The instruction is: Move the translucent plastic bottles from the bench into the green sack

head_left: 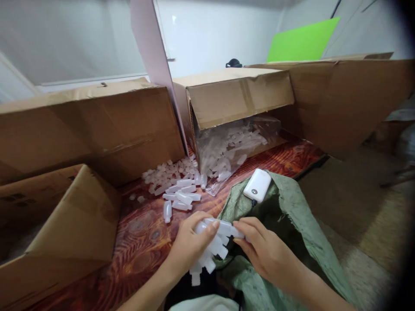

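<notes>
My left hand is closed around a bunch of small translucent plastic bottles, their necks sticking out below my palm. My right hand pinches the end of the topmost bottle in that bunch. Both hands hover over the mouth of a green woven sack at the near edge of the wooden table. More loose bottles lie on the table just beyond my left hand.
A pile of small caps lies behind the bottles. An open carton on its side spills a clear bag of bottles. Cardboard boxes flank the left and right. A white power bank rests on the sack.
</notes>
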